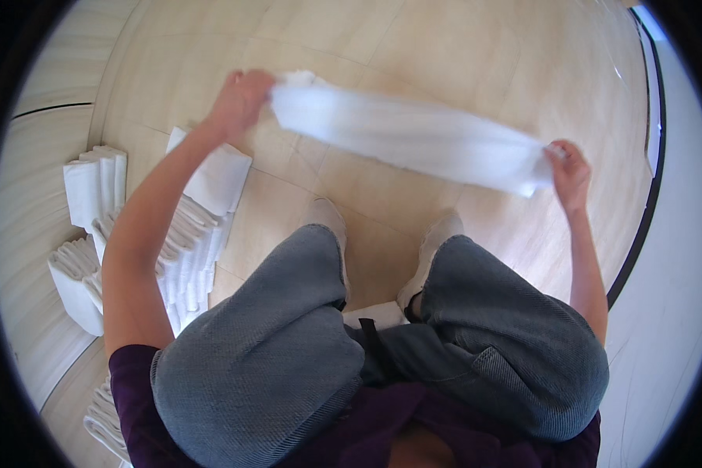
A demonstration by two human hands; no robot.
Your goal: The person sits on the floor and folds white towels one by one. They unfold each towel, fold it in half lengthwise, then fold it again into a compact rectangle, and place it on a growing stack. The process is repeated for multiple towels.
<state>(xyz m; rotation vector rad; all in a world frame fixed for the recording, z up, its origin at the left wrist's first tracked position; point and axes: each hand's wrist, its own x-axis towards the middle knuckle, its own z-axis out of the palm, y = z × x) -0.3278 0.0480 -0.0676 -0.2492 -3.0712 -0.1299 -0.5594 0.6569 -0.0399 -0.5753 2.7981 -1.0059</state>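
Note:
A long white towel (409, 137) stretches between my two hands over the tiled floor, blurred by motion. My left hand (243, 99) grips its left end, where a crumpled bit of white cloth (298, 77) shows just behind. On the right, my right hand (570, 169) pinches the other end between thumb and fingers. The towel looks folded lengthwise into a band. Beyond my left forearm lies a folded white towel (219, 175) at the end of a row of folded white towels (190, 251), partly hidden by that arm.
More folded towels stand against the left wall, in one upright bundle (96, 181) and another (76, 281). A further stack (108, 418) shows at lower left. My shoes (324, 219) rest on the floor tiles (380, 245). A white panel with a dark edge (637, 251) borders the right.

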